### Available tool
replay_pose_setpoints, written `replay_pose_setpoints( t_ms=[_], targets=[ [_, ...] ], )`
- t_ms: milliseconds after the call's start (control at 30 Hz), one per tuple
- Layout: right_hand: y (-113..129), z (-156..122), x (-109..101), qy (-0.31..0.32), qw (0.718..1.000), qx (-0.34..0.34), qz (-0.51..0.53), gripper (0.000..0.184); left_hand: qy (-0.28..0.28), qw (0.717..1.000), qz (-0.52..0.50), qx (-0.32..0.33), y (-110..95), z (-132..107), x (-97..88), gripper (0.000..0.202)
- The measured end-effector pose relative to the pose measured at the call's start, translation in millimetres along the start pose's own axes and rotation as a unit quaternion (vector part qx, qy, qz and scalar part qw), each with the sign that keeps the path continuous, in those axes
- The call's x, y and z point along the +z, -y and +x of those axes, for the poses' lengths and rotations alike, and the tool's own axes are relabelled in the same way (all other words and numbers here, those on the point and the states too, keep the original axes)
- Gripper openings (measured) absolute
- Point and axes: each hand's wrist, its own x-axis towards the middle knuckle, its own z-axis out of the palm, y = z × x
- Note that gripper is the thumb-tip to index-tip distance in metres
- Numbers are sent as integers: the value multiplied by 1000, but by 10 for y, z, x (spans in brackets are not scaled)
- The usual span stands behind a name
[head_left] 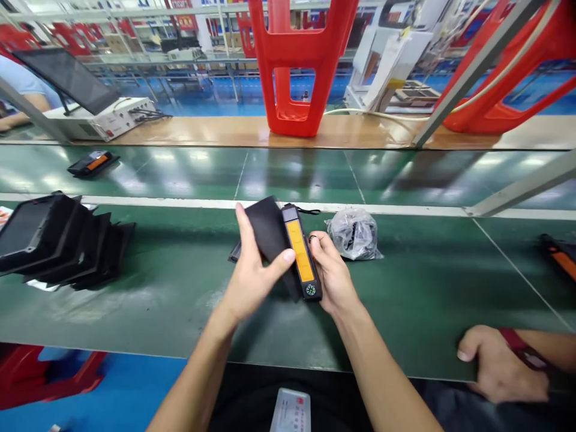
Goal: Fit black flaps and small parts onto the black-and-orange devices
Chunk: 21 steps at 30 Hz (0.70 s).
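A black folding power bank (299, 252) with an orange light strip and a small compass at its near end is held over the green bench, tilted. My left hand (252, 273) is closed round its black flap (269, 231), thumb resting by the orange strip. My right hand (332, 270) grips the right edge of the body, with a small dark ring-like part at its fingertips. A short black strap sticks out at the far end. Just right of my right hand lies a clear plastic bag (354, 234) with something dark inside.
A leaning stack of black panels (58, 243) stands at left. Similar orange-striped devices lie at far left (93, 162) and the right edge (560, 258). A co-worker's hand (508, 363) rests at lower right. Red stools (294, 72) stand behind, and a metal post slants at right.
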Motion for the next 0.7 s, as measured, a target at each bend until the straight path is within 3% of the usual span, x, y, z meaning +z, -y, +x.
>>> replay_pose_setpoints(
  t_ms=[133, 267, 467, 533, 633, 700],
  targets=[
    [45, 23, 13, 31, 999, 43, -3, 59, -5, 997, -79, -16, 58, 134, -98, 161],
    [-9, 39, 41, 16, 999, 27, 9, 62, -50, 993, -100, 27, 68, 98, 69, 158],
    [-38, 2, 31, 5, 1000, 15, 20, 64, -49, 992, -105, 54, 62, 58, 152, 154],
    [-47, 14, 30, -3, 1000, 8, 17, 63, -45, 995, -73, 47, 77, 47, 147, 134],
    [-102, 59, 46, -16, 1000, -6, 4, 62, -34, 997, 51, 51, 93, 14, 171, 75],
    [-162, 99, 60, -26, 999, -25, -5, 61, -35, 989, 129, 58, 95, -10, 208, 57]
  ],
)
